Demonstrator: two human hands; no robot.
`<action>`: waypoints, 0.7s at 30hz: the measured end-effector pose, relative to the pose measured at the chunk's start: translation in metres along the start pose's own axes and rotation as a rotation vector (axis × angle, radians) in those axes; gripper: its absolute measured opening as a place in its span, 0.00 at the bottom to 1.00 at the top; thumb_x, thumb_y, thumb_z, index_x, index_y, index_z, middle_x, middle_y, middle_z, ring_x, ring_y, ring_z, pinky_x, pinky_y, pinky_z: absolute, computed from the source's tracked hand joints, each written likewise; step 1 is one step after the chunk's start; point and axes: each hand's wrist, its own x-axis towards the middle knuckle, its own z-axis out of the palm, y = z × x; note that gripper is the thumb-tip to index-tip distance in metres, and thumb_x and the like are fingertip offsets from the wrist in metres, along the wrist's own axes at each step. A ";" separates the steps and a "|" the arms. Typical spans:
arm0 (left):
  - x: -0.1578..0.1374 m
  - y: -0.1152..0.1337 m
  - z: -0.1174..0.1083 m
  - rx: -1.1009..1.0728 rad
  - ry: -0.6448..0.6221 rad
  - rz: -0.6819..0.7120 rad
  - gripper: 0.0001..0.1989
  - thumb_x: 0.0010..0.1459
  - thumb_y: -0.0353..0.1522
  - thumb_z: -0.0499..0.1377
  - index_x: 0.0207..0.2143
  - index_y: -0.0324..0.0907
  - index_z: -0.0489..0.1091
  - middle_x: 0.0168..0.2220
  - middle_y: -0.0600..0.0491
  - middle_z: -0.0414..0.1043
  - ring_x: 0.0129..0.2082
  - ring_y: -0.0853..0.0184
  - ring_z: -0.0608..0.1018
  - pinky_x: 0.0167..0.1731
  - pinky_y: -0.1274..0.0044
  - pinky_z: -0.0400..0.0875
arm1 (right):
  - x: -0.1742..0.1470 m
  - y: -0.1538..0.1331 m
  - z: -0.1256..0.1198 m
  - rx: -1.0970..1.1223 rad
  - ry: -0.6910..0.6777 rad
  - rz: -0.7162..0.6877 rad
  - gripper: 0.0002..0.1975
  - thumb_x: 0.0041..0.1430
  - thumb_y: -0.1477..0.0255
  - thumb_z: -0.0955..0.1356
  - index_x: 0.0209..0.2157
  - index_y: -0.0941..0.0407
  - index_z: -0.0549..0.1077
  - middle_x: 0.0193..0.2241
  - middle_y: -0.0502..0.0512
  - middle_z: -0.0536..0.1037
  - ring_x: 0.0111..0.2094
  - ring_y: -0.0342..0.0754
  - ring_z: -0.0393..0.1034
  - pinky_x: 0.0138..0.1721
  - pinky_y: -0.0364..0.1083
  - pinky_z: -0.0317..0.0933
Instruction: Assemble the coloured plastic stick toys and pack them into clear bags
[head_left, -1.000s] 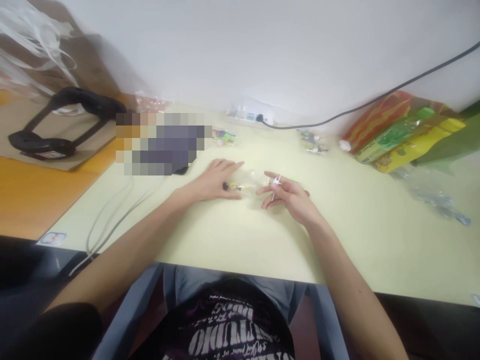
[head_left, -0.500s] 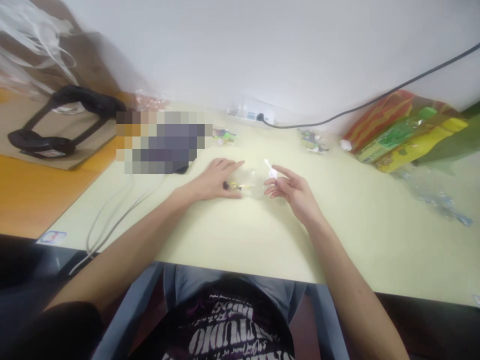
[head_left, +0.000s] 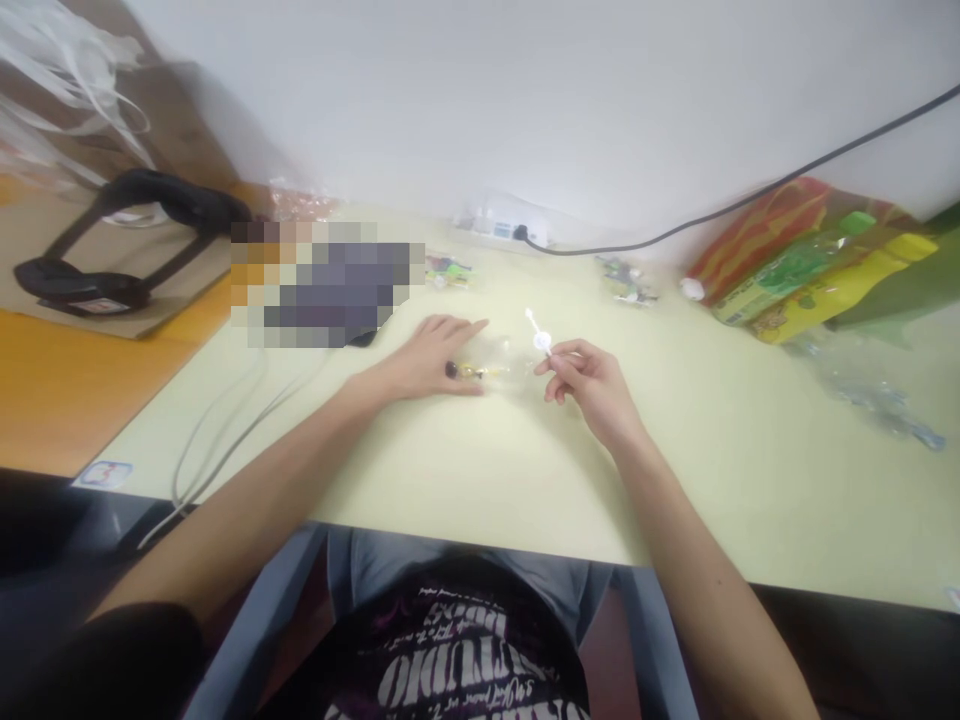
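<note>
My left hand [head_left: 429, 358] lies on the table with thumb and index finger spread around a clear plastic container [head_left: 511, 362], steadying it on its side. The container's edges are hard to make out. A small yellow and black thing [head_left: 471, 371] shows between the thumb and index finger; whether it is inside the container I cannot tell. Just right of the container's end, my right hand [head_left: 581, 378] pinches a thin white plastic stick with a round disc [head_left: 541, 342] between thumb and index finger. The stick's free end points up and away to the left.
Small colourful parts [head_left: 448, 270] and a second cluster of them [head_left: 627, 280] lie toward the wall. Drink bottles [head_left: 817, 270] and crumpled clear plastic [head_left: 870, 385] are at right. A blurred-out dark device [head_left: 337, 295], white cables [head_left: 225, 430] and a black frame [head_left: 124, 245] are at left.
My right hand has drawn slightly back to the right, its fingers now closer together around the white stick, which shows more of its length. My left hand stays in place.
</note>
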 end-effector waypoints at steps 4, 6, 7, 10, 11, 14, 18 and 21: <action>0.000 -0.001 0.000 0.002 0.003 -0.006 0.53 0.56 0.61 0.63 0.75 0.51 0.49 0.67 0.44 0.62 0.67 0.45 0.59 0.68 0.59 0.53 | 0.001 0.004 0.000 0.005 -0.038 -0.031 0.18 0.56 0.56 0.77 0.39 0.55 0.75 0.34 0.55 0.81 0.27 0.45 0.75 0.30 0.46 0.67; 0.001 -0.001 0.000 0.010 0.002 -0.007 0.53 0.56 0.61 0.62 0.75 0.50 0.49 0.67 0.44 0.62 0.67 0.46 0.59 0.68 0.59 0.53 | 0.001 0.005 0.001 -0.006 -0.031 -0.038 0.18 0.56 0.56 0.77 0.38 0.55 0.75 0.34 0.55 0.81 0.28 0.46 0.75 0.30 0.46 0.68; 0.001 -0.001 0.000 0.015 -0.001 -0.009 0.53 0.56 0.61 0.62 0.75 0.50 0.49 0.67 0.44 0.62 0.67 0.46 0.59 0.68 0.60 0.53 | 0.001 0.004 0.001 -0.013 -0.022 -0.036 0.18 0.56 0.57 0.77 0.38 0.55 0.75 0.34 0.55 0.82 0.27 0.46 0.76 0.30 0.46 0.68; 0.001 -0.002 0.000 0.025 -0.003 -0.013 0.53 0.57 0.62 0.61 0.75 0.48 0.49 0.67 0.43 0.61 0.67 0.46 0.60 0.68 0.60 0.53 | 0.001 0.003 0.002 -0.026 -0.002 -0.024 0.18 0.55 0.57 0.77 0.36 0.55 0.74 0.33 0.56 0.82 0.26 0.46 0.76 0.28 0.46 0.67; 0.001 -0.002 0.000 0.025 -0.003 -0.014 0.53 0.57 0.62 0.61 0.75 0.48 0.49 0.67 0.43 0.61 0.67 0.46 0.60 0.68 0.60 0.53 | 0.001 0.002 0.002 -0.027 0.000 -0.023 0.18 0.55 0.57 0.77 0.36 0.55 0.74 0.32 0.56 0.82 0.26 0.46 0.75 0.28 0.46 0.67; 0.001 -0.002 0.001 0.015 0.003 -0.015 0.53 0.56 0.62 0.61 0.75 0.49 0.49 0.67 0.43 0.61 0.67 0.46 0.59 0.68 0.59 0.52 | 0.000 0.001 0.003 -0.033 0.000 -0.022 0.18 0.54 0.57 0.77 0.35 0.55 0.74 0.31 0.56 0.82 0.25 0.46 0.75 0.27 0.46 0.67; 0.001 -0.003 0.001 0.017 0.003 -0.012 0.53 0.56 0.62 0.62 0.75 0.49 0.49 0.67 0.43 0.61 0.68 0.45 0.59 0.68 0.59 0.51 | 0.000 -0.001 0.004 -0.048 -0.009 -0.017 0.19 0.54 0.55 0.77 0.34 0.55 0.74 0.31 0.56 0.82 0.25 0.46 0.74 0.27 0.46 0.67; 0.001 -0.004 0.001 0.018 0.001 -0.012 0.53 0.56 0.62 0.62 0.75 0.49 0.49 0.67 0.43 0.61 0.67 0.45 0.59 0.68 0.59 0.52 | -0.001 -0.002 0.004 -0.055 -0.016 -0.014 0.20 0.53 0.54 0.77 0.34 0.55 0.73 0.31 0.56 0.82 0.25 0.46 0.74 0.27 0.46 0.67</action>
